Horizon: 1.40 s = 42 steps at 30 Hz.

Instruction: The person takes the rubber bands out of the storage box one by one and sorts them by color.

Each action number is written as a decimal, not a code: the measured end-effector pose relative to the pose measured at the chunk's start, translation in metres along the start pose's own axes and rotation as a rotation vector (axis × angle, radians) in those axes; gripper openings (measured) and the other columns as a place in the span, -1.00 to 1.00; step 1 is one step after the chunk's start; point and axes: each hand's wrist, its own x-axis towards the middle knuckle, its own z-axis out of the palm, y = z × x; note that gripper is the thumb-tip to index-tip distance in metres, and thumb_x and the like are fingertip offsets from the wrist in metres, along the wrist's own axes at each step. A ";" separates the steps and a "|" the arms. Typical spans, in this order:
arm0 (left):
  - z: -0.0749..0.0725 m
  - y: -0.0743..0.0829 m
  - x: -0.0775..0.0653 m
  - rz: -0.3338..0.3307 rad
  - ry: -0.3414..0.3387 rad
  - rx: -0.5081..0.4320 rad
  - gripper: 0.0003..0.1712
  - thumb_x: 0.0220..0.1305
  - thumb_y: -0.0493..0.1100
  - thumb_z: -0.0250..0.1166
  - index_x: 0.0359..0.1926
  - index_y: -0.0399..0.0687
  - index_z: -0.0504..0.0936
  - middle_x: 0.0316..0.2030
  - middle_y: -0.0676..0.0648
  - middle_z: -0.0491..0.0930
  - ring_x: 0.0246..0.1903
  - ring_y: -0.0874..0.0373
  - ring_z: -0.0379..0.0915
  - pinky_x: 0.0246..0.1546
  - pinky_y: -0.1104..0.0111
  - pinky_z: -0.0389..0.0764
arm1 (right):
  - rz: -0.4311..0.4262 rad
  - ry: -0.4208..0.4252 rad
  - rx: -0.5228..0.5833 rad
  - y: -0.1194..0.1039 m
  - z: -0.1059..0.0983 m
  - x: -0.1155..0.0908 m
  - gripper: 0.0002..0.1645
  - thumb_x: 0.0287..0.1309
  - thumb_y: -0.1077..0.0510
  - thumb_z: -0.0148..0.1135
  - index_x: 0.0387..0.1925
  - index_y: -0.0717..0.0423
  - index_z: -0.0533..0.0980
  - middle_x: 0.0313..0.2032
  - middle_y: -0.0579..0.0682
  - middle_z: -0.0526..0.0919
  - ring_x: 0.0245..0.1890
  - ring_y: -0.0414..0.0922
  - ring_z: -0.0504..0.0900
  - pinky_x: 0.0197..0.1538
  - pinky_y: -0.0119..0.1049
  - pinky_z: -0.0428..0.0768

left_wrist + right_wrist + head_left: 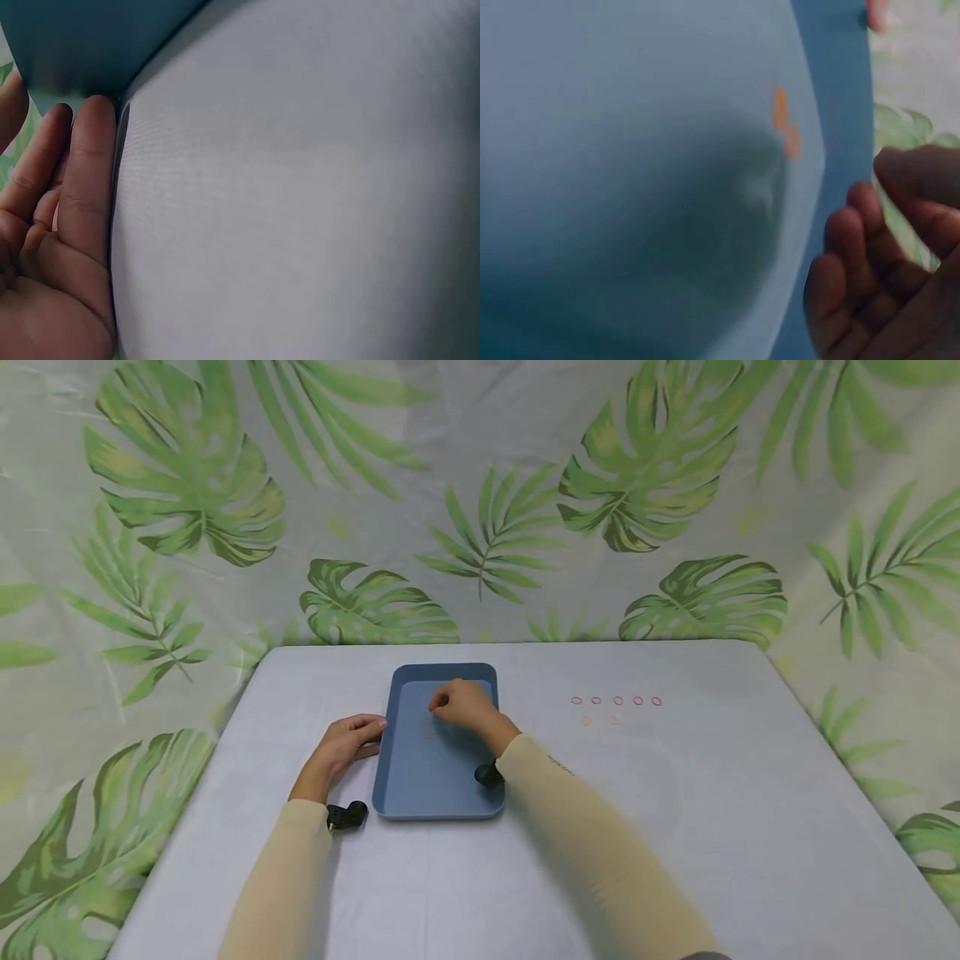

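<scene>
A blue tray (442, 814) lies on the table, and two thin orange rings (781, 109) sit on its floor, one just beyond the other. My right hand (463, 704) is over the tray beside these rings, its fingers curled and thumb near the fingertips. Whether anything thin is between its fingertips (864, 206) cannot be made out. At the tray's left rim, my left hand (348, 742) touches the edge with fairly straight fingers. The left wrist view has those fingers (90, 165) close against the tray's blue side.
Right of the tray, a row of several red rings (618, 701) lies on the white tablecloth (712, 827). Two orange rings (612, 721) lie nearer than that row. A leaf-patterned cloth (487, 543) hangs behind the table.
</scene>
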 end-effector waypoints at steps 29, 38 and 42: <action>-0.001 -0.001 0.002 0.014 0.001 -0.029 -0.45 0.39 -0.09 0.27 0.26 -0.33 0.47 -0.14 0.09 0.63 -0.17 0.39 0.57 -0.10 0.51 0.69 | 0.127 0.040 0.036 0.003 0.035 0.003 -0.84 0.20 0.20 0.25 -0.27 0.00 0.73 -0.19 -0.05 0.77 -0.19 -0.08 0.65 -0.11 -0.25 0.64; 0.000 -0.001 0.004 0.005 0.009 -0.035 -0.45 0.38 -0.10 0.28 0.26 -0.33 0.48 -0.14 0.08 0.63 -0.17 0.38 0.58 -0.09 0.49 0.70 | 0.116 0.034 0.003 0.003 0.035 0.003 -0.88 0.20 0.18 0.27 -0.31 0.00 0.72 -0.23 -0.06 0.76 -0.30 -0.13 0.59 -0.21 -0.32 0.59; -0.001 -0.002 0.004 0.004 0.017 -0.018 -0.45 0.38 -0.07 0.28 0.26 -0.31 0.49 -0.10 0.06 0.62 -0.16 0.38 0.57 -0.09 0.50 0.70 | 0.110 0.023 -0.010 0.004 0.035 0.003 -0.92 0.18 0.17 0.31 -0.34 0.01 0.71 -0.27 -0.05 0.75 -0.34 -0.15 0.54 -0.28 -0.37 0.51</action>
